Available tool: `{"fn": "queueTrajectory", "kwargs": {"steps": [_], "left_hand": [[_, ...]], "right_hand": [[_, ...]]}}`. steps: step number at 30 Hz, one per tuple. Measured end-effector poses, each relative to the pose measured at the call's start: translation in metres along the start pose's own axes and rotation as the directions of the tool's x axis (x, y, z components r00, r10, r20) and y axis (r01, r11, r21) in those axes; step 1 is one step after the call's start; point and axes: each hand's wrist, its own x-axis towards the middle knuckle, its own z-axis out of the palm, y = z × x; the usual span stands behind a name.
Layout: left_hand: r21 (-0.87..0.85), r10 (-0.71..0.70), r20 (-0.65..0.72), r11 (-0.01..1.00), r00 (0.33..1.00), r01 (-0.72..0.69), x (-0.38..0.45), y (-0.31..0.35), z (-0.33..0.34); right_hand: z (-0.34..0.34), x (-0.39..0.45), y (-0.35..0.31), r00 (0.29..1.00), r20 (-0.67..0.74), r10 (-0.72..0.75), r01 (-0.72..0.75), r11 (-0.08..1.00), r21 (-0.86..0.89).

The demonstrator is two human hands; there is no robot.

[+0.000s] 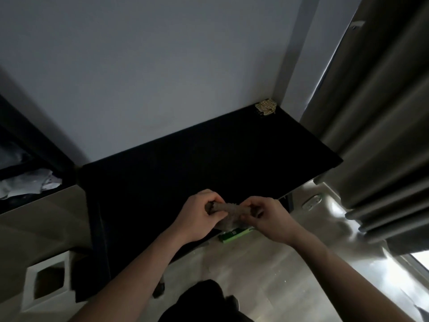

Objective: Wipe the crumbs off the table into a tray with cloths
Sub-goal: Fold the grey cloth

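Note:
A black table (197, 159) stands against the pale wall. Over its near edge I hold a brown-grey cloth (228, 211) bunched and stretched between both hands. My left hand (202, 213) grips its left end and my right hand (262, 216) grips its right end. A green tray (234, 234) shows just below the cloth at the table's front edge, mostly hidden by my hands. A second cloth, yellow checked (266, 107), lies crumpled in the far right corner of the table. The table is too dark to make out any crumbs.
Grey curtains (376, 135) hang at the right beside a bright window strip. A white square bin (47, 283) stands on the floor at the lower left. A dark shelf with white bags (27, 182) is at the left. My dark-clothed legs (199, 298) are below.

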Motion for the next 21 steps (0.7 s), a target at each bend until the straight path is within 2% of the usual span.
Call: {"fn": "queueTrajectory", "kwargs": {"steps": [6,13,21], "left_hand": [[0.049,-0.036,0.019,0.998,0.999,0.035,0.049,0.022,0.011],[0.069,-0.025,0.045,0.997,0.999,0.022,0.141,0.046,0.032],[0.051,-0.011,0.133,0.999,0.991,0.005,0.266,0.061,0.063]], "right_hand": [[-0.036,0.028,0.031,0.998,-0.059,0.005,-0.003,0.999,0.035],[-0.105,0.083,0.073,0.998,-0.048,0.033,-0.031,0.998,0.056],[-0.174,0.151,0.136,0.993,-0.055,0.106,-0.108,0.993,-0.036]]}}
